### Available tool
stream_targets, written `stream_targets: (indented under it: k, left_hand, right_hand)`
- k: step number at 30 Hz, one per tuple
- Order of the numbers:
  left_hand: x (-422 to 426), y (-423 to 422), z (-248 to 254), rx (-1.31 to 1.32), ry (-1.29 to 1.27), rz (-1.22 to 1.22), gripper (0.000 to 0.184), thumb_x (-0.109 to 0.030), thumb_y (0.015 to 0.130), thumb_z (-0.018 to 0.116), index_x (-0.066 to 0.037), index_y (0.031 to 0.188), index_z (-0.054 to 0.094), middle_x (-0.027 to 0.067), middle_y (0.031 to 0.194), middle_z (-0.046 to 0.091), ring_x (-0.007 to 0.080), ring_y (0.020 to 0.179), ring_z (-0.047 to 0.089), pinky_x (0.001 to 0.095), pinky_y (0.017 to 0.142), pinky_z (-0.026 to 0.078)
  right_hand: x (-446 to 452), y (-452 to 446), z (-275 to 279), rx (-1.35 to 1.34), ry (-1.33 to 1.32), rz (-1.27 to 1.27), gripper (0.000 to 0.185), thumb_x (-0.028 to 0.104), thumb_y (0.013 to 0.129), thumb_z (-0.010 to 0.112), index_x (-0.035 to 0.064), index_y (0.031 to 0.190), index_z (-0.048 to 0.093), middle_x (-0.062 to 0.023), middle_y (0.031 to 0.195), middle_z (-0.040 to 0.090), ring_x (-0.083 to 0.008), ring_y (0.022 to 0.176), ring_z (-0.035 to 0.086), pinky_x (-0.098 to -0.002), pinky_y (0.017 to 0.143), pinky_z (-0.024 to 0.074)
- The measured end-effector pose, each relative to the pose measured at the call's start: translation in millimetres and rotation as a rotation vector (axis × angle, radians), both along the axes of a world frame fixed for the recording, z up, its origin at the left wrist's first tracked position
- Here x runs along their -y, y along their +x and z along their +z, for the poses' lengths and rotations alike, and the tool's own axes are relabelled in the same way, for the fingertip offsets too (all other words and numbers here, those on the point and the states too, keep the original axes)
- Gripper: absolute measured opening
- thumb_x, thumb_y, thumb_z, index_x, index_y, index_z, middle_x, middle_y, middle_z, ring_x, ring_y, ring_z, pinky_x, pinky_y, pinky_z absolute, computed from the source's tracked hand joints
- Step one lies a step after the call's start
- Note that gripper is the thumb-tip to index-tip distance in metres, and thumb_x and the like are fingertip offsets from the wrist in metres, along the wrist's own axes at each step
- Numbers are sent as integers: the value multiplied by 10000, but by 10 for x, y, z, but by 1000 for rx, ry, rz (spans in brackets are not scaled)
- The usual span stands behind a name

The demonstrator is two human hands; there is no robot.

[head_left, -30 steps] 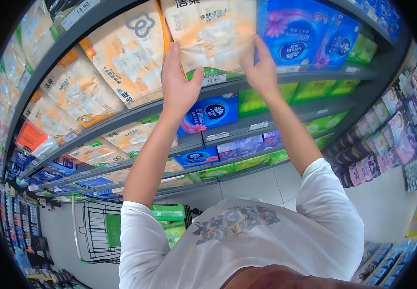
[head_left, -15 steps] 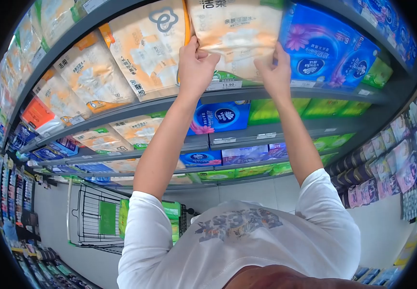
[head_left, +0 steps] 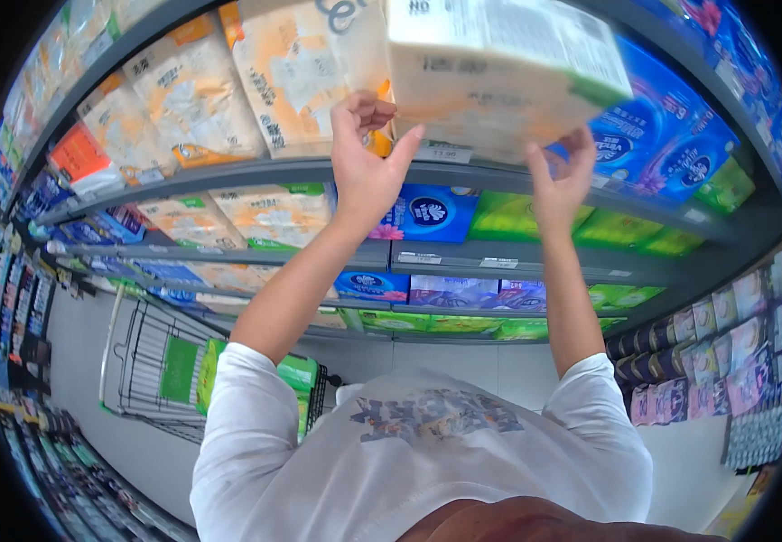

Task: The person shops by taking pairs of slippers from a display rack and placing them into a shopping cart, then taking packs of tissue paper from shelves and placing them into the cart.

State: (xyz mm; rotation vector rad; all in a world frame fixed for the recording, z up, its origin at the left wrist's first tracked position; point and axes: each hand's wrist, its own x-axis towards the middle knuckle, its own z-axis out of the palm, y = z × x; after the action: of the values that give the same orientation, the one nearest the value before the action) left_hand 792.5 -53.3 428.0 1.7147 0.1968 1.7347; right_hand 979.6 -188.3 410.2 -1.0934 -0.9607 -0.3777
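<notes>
A cream-and-orange tissue pack (head_left: 490,99), blurred by motion, tips forward off the upper shelf, and its white barcoded end faces up. My left hand (head_left: 368,149) is beside its lower left corner, thumb and fingers apart, nothing in the palm. By the pack's lower right side is my right hand (head_left: 561,181), its thumb spread from its bent fingers; whether the fingertips touch the pack I cannot tell. Similar tissue packs (head_left: 301,81) stand to the left. A blue tissue pack (head_left: 621,135) stands behind and to the right.
Below the upper shelf edge (head_left: 310,167), lower shelves carry blue (head_left: 427,212), green (head_left: 508,217) and purple packs. A shopping cart (head_left: 143,352) with green packages stands on the floor at lower left. Hanging goods (head_left: 716,348) line the right side.
The cream pack has tipped toward me, turning its barcoded end into view. Both hands have loosened from its lower sides and lowered slightly; the right has moved rightward.
</notes>
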Motion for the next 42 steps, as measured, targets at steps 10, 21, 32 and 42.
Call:
stream_targets:
  k: [10, 21, 32, 42]
  left_hand:
    - [-35, -409, 431, -566, 133, 309, 427, -366, 686, 820, 2, 869, 704, 38, 619, 624, 99, 533, 520, 251, 514, 427]
    - [105, -1183, 406, -87, 225, 193, 586, -447, 653, 808, -26, 1037, 674, 185, 1046, 651, 308, 1021, 604, 367, 893, 468]
    - [653, -2841, -1925, -52, -858, -131, 768, -241, 795, 742, -13, 1402, 331, 138, 1324, 495, 243, 1179, 513, 335, 1003, 394]
    - [1503, -4089, -3173, 533, -1583, 17, 552, -202, 918, 572, -21, 1380, 331, 183, 1250, 543, 280, 1053, 614, 381, 889, 533]
  right_hand:
    - [201, -20, 264, 39, -20, 87, 309, -9, 792, 713, -46, 1086, 623, -93, 1054, 644, -175, 943, 615, -297, 843, 496]
    - [435, -362, 355, -66, 169, 532, 585, 473, 925, 477, 14, 1286, 452, -148, 1233, 534, -296, 1137, 518, -480, 983, 403]
    - [-396, -2357, -1089, -109, -685, 958, 695, 76, 824, 645, -39, 1406, 283, -178, 1326, 442, -243, 1203, 451, -356, 1031, 339]
    - [-912, -3498, -2854, -282, -1341, 1459, 798, 177, 822, 716, -95, 1415, 256, -228, 1358, 435, -247, 1230, 460, -323, 1012, 373]
